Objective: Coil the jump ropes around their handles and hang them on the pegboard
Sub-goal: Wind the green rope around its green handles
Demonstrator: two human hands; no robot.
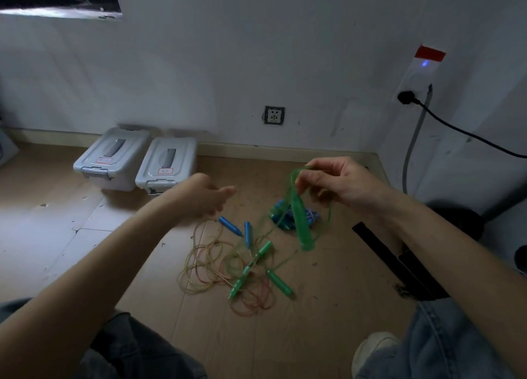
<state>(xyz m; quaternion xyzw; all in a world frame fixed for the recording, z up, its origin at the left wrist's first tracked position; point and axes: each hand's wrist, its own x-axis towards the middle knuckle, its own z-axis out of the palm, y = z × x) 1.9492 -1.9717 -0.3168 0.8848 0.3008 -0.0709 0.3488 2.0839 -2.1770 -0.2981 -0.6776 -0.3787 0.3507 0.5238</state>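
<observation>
My right hand (pixel 339 182) pinches a green jump rope, and its green handle (pixel 302 227) hangs blurred below my fingers with the cord looping down. My left hand (pixel 205 199) hovers blurred to the left; whether it holds a strand is unclear. On the wooden floor lie two blue handles (pixel 238 230), green handles (pixel 251 267) (pixel 281 283) and tangled yellow-red and green cords (pixel 216 273). A coiled blue-and-white rope (pixel 293 216) lies behind the hanging handle. No pegboard is in view.
Two grey lidded storage boxes (pixel 114 157) (pixel 168 164) stand against the white wall at the left. A wall socket (pixel 274 115) is mid-wall; a black cable (pixel 467 133) runs from a power strip at right. A black strap (pixel 399 259) lies by my right knee.
</observation>
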